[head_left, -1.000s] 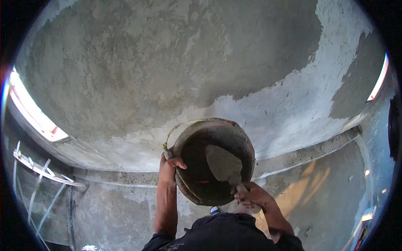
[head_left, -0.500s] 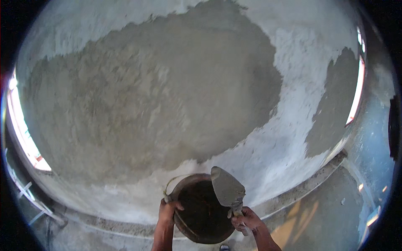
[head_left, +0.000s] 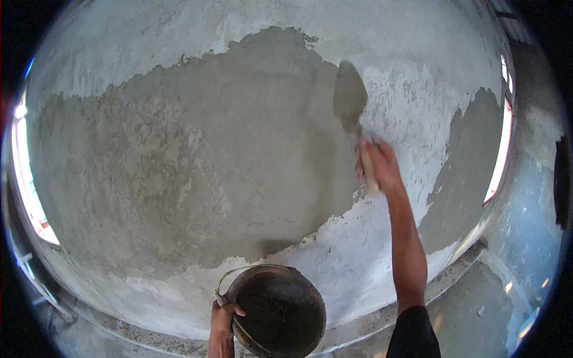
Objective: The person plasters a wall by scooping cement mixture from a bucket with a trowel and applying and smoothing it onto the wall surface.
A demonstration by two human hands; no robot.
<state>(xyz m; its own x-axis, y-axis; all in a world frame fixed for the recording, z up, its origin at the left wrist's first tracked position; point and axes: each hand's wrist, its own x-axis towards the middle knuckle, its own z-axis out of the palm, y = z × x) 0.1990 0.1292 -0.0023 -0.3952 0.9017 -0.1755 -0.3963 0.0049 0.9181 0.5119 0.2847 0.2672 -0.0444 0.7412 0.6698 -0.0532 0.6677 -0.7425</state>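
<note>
My right hand is closed round the handle of a trowel, raised at the right side of the wet grey plaster patch. Its pointed blade, grey with mortar, is up against or just in front of the wall; I cannot tell whether it touches. Down low, my left hand grips the left rim of a dark round bucket, thumb over the edge. A wire handle with a grip piece lies by that hand. The bucket's inside is dark, and how much it holds is hard to see.
Whitish bare wall borders the patch, with a second grey plaster area farther right. Bright window openings stand at the far left and far right. A ledge runs along the wall's foot, above a grey floor.
My right hand has swung the trowel up from over the bucket to the wall, arm now stretched out. My left hand and the bucket have shifted slightly left and lower in view.
</note>
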